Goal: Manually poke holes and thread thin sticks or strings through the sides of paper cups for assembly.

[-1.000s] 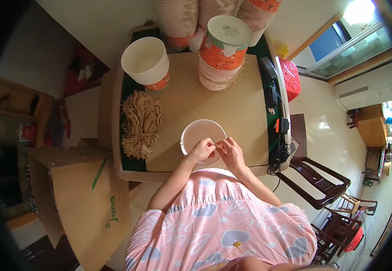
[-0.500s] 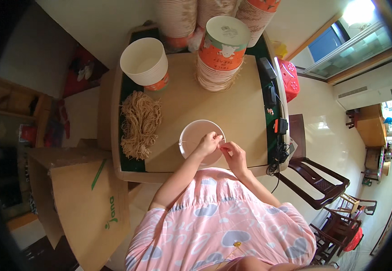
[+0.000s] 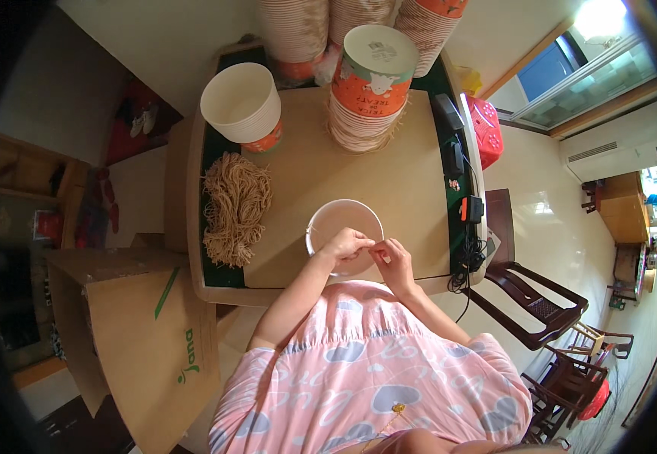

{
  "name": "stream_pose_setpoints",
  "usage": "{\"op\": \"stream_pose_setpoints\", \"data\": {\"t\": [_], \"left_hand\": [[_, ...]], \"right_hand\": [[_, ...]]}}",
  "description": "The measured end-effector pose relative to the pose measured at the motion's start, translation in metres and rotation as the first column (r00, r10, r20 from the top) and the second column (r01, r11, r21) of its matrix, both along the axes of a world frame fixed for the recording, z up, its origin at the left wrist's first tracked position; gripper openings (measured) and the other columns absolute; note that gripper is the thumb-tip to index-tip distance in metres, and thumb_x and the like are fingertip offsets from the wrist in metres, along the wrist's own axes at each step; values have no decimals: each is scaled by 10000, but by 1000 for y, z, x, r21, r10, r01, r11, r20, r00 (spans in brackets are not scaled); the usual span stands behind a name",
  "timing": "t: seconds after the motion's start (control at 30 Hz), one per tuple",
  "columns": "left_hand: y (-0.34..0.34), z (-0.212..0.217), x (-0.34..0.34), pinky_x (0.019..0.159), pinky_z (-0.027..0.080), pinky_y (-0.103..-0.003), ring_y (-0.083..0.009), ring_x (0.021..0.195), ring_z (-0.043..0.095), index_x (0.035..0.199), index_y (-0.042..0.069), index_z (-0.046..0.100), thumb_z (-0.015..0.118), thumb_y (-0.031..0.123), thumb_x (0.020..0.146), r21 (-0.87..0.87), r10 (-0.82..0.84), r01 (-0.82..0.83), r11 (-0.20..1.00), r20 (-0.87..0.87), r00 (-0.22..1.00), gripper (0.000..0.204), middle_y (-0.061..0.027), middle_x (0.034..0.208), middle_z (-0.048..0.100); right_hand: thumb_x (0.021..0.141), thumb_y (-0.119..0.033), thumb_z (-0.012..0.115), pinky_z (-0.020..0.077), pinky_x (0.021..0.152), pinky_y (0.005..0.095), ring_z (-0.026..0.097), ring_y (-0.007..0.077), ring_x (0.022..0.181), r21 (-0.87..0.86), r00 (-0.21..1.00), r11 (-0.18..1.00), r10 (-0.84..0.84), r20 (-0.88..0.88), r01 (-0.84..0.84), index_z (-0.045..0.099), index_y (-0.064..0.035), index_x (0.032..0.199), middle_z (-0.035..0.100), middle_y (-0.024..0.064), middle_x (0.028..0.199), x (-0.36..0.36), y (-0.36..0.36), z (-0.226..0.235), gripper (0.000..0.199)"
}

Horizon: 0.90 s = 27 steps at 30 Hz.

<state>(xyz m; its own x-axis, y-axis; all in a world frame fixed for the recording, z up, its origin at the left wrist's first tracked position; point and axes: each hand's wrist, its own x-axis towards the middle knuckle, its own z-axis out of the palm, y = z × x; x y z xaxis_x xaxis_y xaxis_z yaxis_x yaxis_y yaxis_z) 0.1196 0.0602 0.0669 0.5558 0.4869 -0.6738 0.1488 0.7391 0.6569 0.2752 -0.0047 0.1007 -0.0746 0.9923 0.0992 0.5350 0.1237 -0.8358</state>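
Note:
A white paper bucket (image 3: 332,216) stands upright with its open mouth toward me, close to the near table edge. Over its right near rim, my left hand (image 3: 350,244) and my right hand (image 3: 393,261) meet with fingertips pinched together. Between them is a thin pale strand that looks like string, mostly covered by the fingers. A small pale knot shows on the bucket's left rim. Left of the bucket lies a loose hank of beige twine (image 3: 235,208).
Nested white buckets (image 3: 239,98) stand at the far left of the table. An upside-down stack of orange and green buckets (image 3: 374,83) is farther back, with taller stacks behind. A black power adapter (image 3: 471,209) and cables line the right edge. A cardboard box (image 3: 147,333) stands left.
The bucket has shifted slightly right and turned a little under my hands. My left hand has lowered, and its fingertips are now closer to my right hand's.

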Motion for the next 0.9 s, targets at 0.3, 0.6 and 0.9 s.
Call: {"op": "stream_pose_setpoints", "data": {"t": [0.3,0.6,0.9], "left_hand": [[-6,4,6,441,362,-209,-50,501,459,825,28,607,595,183,859,235,9,8,972,-73,997,159,5,649,541],[-11,6,4,397,320,-194,-51,437,429,710,57,573,537,234,889,153,164,-168,974,38,986,254,16,580,522],[-7,-11,5,342,207,-228,-63,366,294,686,109,545,485,239,879,-214,88,-98,972,-56,995,241,59,469,340]], "right_hand": [[743,-28,673,472,567,283,554,194,639,-19,998,1000,14,61,-13,619,-40,798,554,83,785,6,-9,-1,78],[741,-39,689,460,549,262,547,160,601,-81,999,996,-43,-19,41,626,-44,807,558,67,752,7,-3,-9,91],[765,-77,671,486,563,303,582,211,631,-85,999,996,-40,-20,38,663,-63,838,563,90,773,4,-3,-4,74]]}}
